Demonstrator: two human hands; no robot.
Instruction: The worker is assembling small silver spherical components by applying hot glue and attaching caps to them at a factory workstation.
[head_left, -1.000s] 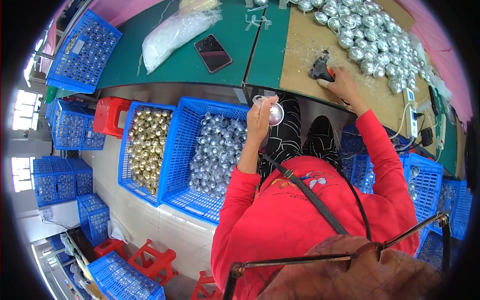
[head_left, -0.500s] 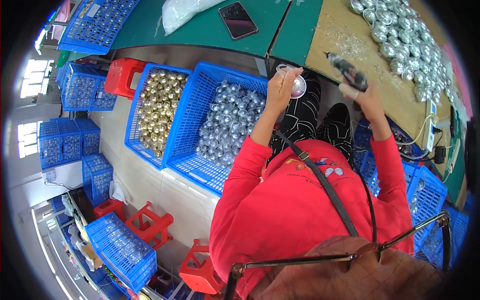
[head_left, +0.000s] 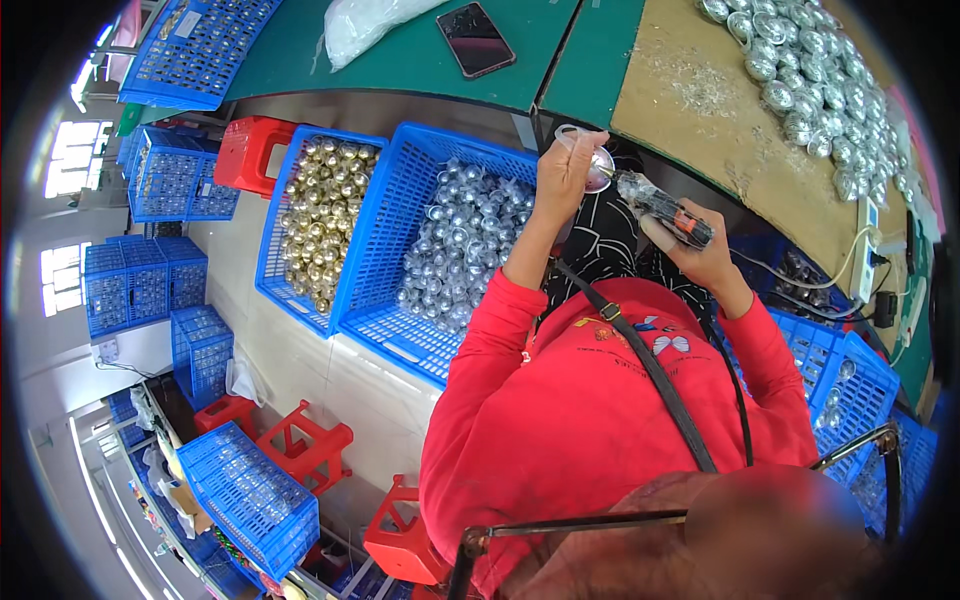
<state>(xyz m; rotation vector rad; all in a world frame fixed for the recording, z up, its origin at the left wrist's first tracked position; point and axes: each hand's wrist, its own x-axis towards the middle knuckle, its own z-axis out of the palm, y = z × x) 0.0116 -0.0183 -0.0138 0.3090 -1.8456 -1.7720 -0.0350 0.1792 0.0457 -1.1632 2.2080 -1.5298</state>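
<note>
Pinched in my left hand point(head_left: 564, 178) is a shiny silver ball point(head_left: 599, 171), a clear plastic loop or rim standing out above the fingers. My right hand point(head_left: 705, 250) is closed around a dark hand tool point(head_left: 665, 208) with an orange part and clear wrapping over its front. The tool's narrow tip points left and meets or nearly meets the ball's right side; actual contact is too small to tell. Below both hands are my legs in black patterned trousers. The fingers partly cover the ball and the tool's grip.
Many silver balls point(head_left: 815, 90) lie on cardboard point(head_left: 650, 110) with pale shavings. Blue baskets hold silver balls point(head_left: 465, 240) and gold balls point(head_left: 325, 215). A phone point(head_left: 476, 40) and white bag point(head_left: 370, 25) rest on the green table point(head_left: 400, 75). A power strip point(head_left: 866, 250) has cables; red stools point(head_left: 305, 445) stand left.
My right hand has brought the tool left and down from over the cardboard edge to the ball. My left hand stays nearly in place, still holding the ball.
</note>
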